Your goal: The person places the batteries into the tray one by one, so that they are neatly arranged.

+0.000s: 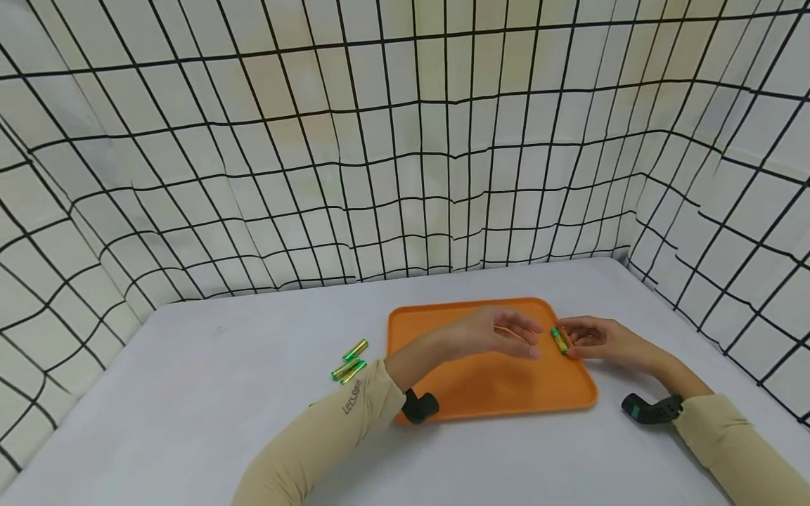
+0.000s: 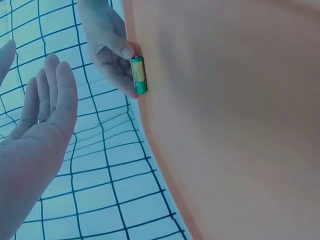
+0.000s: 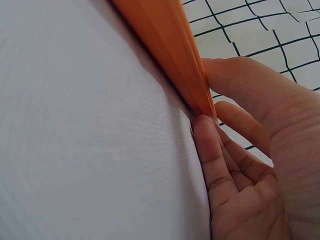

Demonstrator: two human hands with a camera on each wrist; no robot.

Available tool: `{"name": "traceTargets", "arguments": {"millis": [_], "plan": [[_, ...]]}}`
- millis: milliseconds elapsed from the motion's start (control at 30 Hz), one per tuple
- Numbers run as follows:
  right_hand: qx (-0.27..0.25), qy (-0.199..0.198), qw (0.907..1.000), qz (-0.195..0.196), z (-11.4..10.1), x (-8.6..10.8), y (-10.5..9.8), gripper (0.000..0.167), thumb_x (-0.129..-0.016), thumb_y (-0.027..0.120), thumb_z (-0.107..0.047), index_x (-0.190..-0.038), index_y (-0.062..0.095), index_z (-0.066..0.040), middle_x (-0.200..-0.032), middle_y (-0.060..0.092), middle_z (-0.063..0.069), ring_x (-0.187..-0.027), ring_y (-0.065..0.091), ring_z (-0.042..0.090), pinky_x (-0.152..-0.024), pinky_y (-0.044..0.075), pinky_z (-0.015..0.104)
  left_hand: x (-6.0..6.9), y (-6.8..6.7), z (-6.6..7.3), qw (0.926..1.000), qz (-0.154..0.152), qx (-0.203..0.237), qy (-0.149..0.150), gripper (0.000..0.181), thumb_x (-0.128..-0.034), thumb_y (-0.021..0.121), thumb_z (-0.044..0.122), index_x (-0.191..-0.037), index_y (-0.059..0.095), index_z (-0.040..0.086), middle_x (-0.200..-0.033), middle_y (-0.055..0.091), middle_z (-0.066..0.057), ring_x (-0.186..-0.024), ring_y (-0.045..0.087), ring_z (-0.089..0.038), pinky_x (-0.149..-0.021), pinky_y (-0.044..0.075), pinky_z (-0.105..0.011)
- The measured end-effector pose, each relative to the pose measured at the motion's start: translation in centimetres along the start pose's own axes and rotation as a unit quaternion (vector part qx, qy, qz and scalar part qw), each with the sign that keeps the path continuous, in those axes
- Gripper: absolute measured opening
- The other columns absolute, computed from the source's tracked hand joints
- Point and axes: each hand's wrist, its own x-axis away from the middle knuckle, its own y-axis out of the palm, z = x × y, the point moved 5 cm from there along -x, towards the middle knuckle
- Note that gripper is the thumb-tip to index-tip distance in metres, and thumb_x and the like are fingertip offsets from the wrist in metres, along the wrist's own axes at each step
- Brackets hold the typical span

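An orange tray (image 1: pixel 493 393) lies on the white-covered table. Along the inside of its right rim rests a green and gold battery (image 1: pixel 560 340), also visible in the left wrist view (image 2: pixel 139 75). My right hand (image 1: pixel 601 341) holds the tray's right rim beside that battery; the right wrist view shows the thumb on one side of the orange edge and fingertips (image 3: pixel 206 131) at its underside. Over the tray's middle hovers my left hand (image 1: pixel 487 332), its fingers loosely extended and nothing in them, a short way left of the battery.
Several green and gold batteries (image 1: pixel 356 350) lie loose on the table (image 1: pixel 253 365), left of the tray. Part of another shows by the left sleeve (image 1: pixel 329 436). A white cloth wall with a black grid (image 1: pixel 392 176) stands behind and at both sides.
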Motion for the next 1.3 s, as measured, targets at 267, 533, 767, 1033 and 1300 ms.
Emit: {"name": "traceTargets", "arguments": {"millis": [267, 533, 767, 1033, 1300], "plan": [[0.006, 0.004, 1.0000, 0.003, 0.1, 0.3, 0.1, 0.055, -0.093, 0.068, -0.017, -0.141, 0.047, 0.000, -0.111, 0.060, 0.012, -0.095, 0.058, 0.009, -0.080, 0.049, 0.020, 2.0, -1.5, 0.2, 0.9997, 0.015, -0.001, 0.019, 0.046, -0.0882, 0.073, 0.014, -0.131, 0.057, 0.017, -0.121, 0.064, -0.005, -0.110, 0.062, -0.010, -0.096, 0.047, -0.026], [0.000, -0.009, 0.9999, 0.008, 0.0, 0.3, 0.3, 0.056, -0.091, 0.070, -0.014, -0.140, 0.047, 0.003, -0.110, 0.060, 0.012, -0.094, 0.058, 0.008, -0.081, 0.050, 0.018, 4.2, -2.8, 0.0, 0.9995, 0.028, -0.011, 0.009, 0.045, -0.0867, 0.075, 0.020, -0.128, 0.059, 0.022, -0.122, 0.063, -0.002, -0.112, 0.062, -0.010, -0.096, 0.048, -0.028], [-0.002, -0.011, 0.9999, 0.004, 0.0, 0.2, 0.5, 0.055, -0.092, 0.069, -0.014, -0.140, 0.048, 0.002, -0.109, 0.060, 0.011, -0.093, 0.058, 0.009, -0.079, 0.050, 0.020, 6.1, -3.9, -0.5, 0.9992, 0.032, -0.022, 0.006, 0.045, -0.0865, 0.076, 0.020, -0.128, 0.059, 0.021, -0.121, 0.062, -0.003, -0.112, 0.063, -0.012, -0.097, 0.048, -0.029], [0.019, -0.015, 0.9996, 0.016, -0.4, 0.4, 0.1, 0.054, -0.092, 0.069, -0.015, -0.138, 0.049, 0.003, -0.108, 0.061, 0.009, -0.091, 0.059, 0.008, -0.077, 0.051, 0.019, 7.8, -4.7, -0.7, 0.9980, 0.051, -0.037, -0.003, 0.049, -0.0855, 0.077, 0.018, -0.130, 0.058, 0.020, -0.127, 0.060, -0.012, -0.111, 0.063, -0.013, -0.097, 0.048, -0.030], [0.008, -0.029, 0.9994, 0.017, -0.5, 0.5, 0.2, 0.052, -0.092, 0.068, -0.012, -0.137, 0.049, 0.006, -0.105, 0.062, 0.008, -0.090, 0.059, 0.008, -0.076, 0.051, 0.019, 9.6, -6.0, -1.5, 0.9962, 0.068, -0.053, -0.008, 0.051, -0.0857, 0.077, 0.021, -0.132, 0.057, 0.020, -0.128, 0.059, -0.013, -0.110, 0.062, -0.016, -0.097, 0.049, -0.032]]}}
